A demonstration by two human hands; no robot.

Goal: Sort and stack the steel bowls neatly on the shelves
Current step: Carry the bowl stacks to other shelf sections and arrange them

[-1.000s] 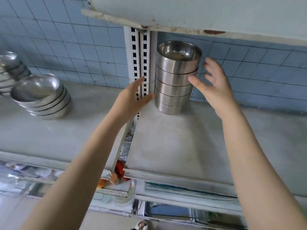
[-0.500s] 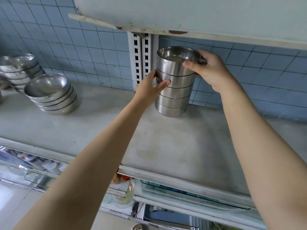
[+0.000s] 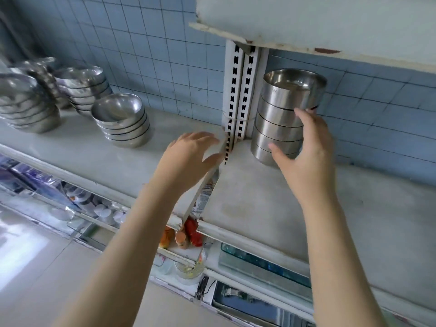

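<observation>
A tall stack of straight-walled steel bowls [image 3: 282, 109] stands upright at the back of the grey shelf [image 3: 254, 199], beside the white slotted upright [image 3: 240, 95]. My right hand [image 3: 306, 156] hovers in front of the stack with fingers spread; its fingertips lie by the stack's right side and the thumb by its base, gripping nothing. My left hand [image 3: 188, 156] is open over the gap between the two shelf boards, apart from the stack. On the left shelf sit stacks of round steel bowls [image 3: 122, 121], [image 3: 82, 88], [image 3: 26, 109].
A second shelf board [image 3: 306, 24] hangs close above the tall stack. Blue tiled wall behind. Below the shelves are glass trays [image 3: 264, 263], red and orange packets [image 3: 188, 232] and other wares. The shelf's front edge [image 3: 236, 234] runs across the middle.
Both hands have come off the tall stack. The left hand has drawn back to the left and down; the right has slid down from the rim to the stack's lower side.
</observation>
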